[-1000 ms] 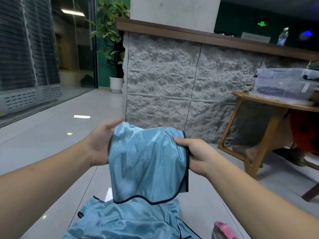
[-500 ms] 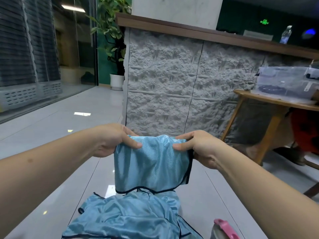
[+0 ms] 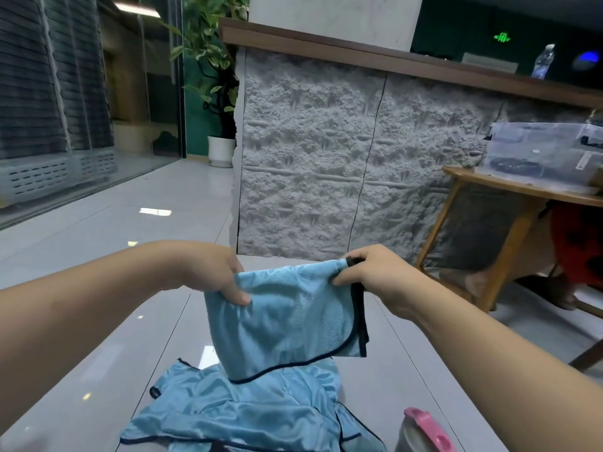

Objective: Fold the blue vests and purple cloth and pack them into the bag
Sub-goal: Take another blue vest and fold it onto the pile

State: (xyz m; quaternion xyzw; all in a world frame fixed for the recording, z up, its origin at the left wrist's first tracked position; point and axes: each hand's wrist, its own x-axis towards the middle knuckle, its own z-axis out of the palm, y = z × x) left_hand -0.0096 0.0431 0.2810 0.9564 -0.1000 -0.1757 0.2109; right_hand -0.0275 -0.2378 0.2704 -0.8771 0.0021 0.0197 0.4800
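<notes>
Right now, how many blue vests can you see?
2: a folded blue vest held up by both hands, and a crumpled blue vest on the floor below it. More may lie hidden underneath.

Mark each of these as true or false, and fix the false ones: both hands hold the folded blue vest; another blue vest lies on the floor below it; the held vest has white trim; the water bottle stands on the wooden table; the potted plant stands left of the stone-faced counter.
1. Both hands hold the folded blue vest. True: the left hand and right hand grip its top corners.
2. Another blue vest lies on the floor below it. True.
3. The held vest has white trim. False: its trim is dark.
4. The water bottle stands on the wooden table. False: it stands on the counter ledge; the table holds a clear plastic box.
5. The potted plant stands left of the counter. True.
</notes>
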